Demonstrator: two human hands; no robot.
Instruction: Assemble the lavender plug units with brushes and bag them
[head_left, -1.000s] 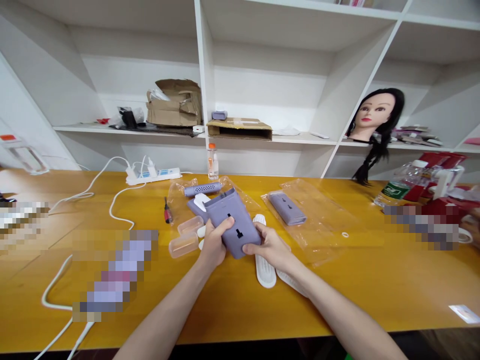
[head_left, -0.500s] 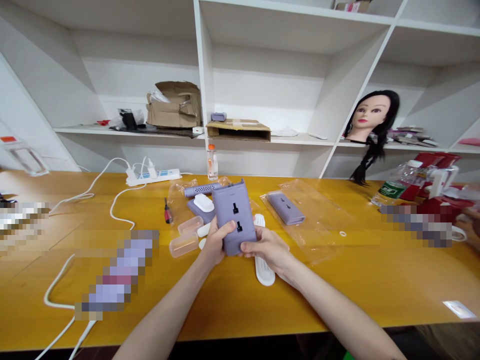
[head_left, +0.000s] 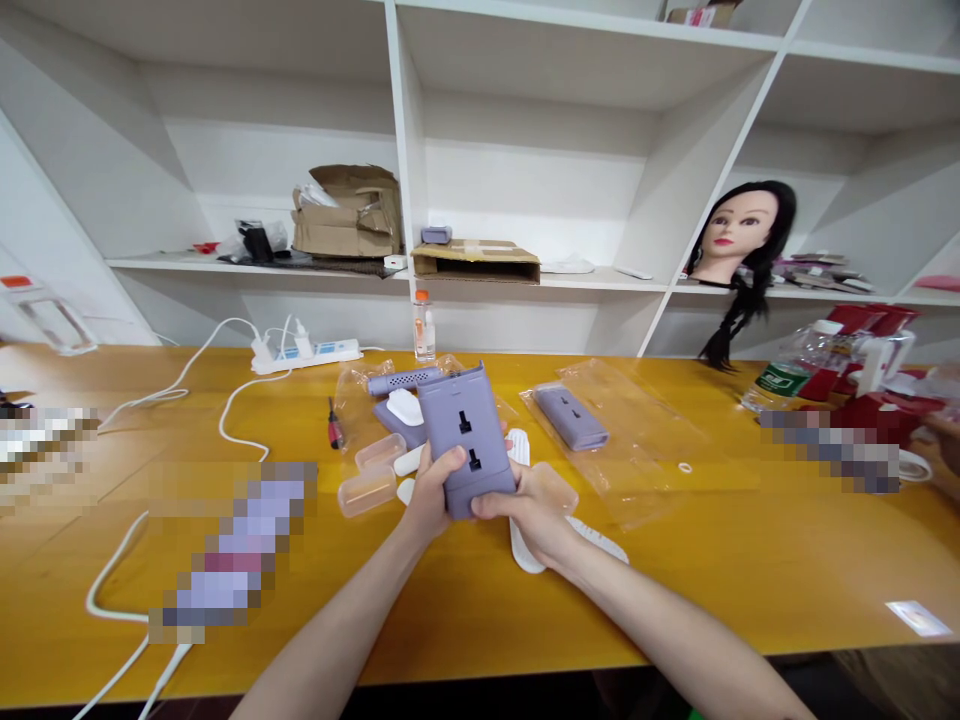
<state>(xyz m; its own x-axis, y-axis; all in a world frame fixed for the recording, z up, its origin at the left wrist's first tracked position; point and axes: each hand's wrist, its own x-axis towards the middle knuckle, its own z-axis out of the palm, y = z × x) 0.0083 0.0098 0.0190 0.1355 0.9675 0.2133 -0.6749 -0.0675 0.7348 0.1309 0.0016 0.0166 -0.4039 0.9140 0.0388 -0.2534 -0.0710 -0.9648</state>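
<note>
Purple case [head_left: 469, 430] between left hand [head_left: 433, 490] and right hand [head_left: 529, 510], above table [head_left: 465, 620]

The light is fairly bright and soft, and its source stays outside the frame. A pale sheen lies on the table [head_left: 712, 600] toward the right, and small glints show on the clear plastic bag [head_left: 637, 430]. The upper parts of the white shelves [head_left: 540, 170] are in grey shade; the bottom edge is nearly black. The wide lens stretches both sides, the far right looks soft, and coarse pixel blocks cover patches at left and right.
</note>
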